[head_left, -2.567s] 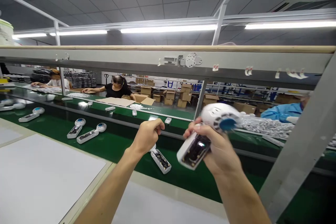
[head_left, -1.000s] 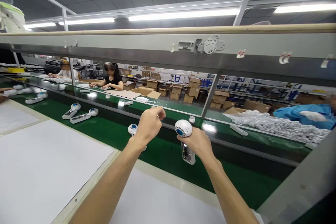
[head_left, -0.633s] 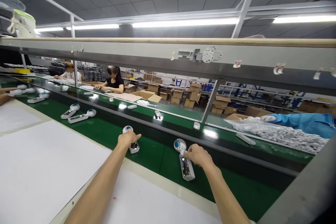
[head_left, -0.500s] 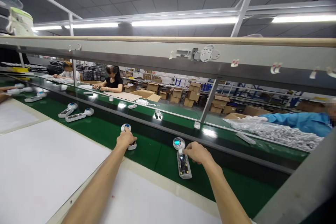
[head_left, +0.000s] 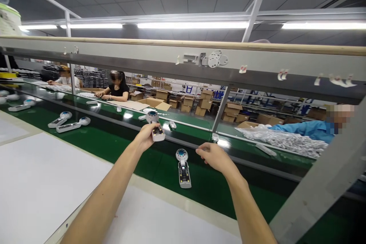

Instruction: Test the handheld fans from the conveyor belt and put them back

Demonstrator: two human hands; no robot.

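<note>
My left hand (head_left: pixel 145 136) is closed round the handle of a white handheld device (head_left: pixel 158 132), raised above the green belt (head_left: pixel 154 164). Its round head points up and away, and the uncovered handle shows dark electronics. Below and to the right, a second device (head_left: pixel 184 175) of the same kind lies face up on the belt, with a blue centre in its round head and a bare circuit in its handle. My right hand (head_left: pixel 214 156) hovers to the right of that device, apart from it. Its fingers are loosely bent and apart, with nothing seen in them.
Several similar devices (head_left: pixel 68 126) lie on the belt to the left. White work sheets (head_left: pixel 57 183) cover the near table. A grey rail (head_left: pixel 126 122) runs behind the belt, and a slanted post (head_left: pixel 317 175) stands at right. Co-workers (head_left: pixel 118 90) sit across the line.
My left hand has lifted its device off the belt and moved right. My right hand has come away from the second device, whose bright cyan light now looks darker blue.
</note>
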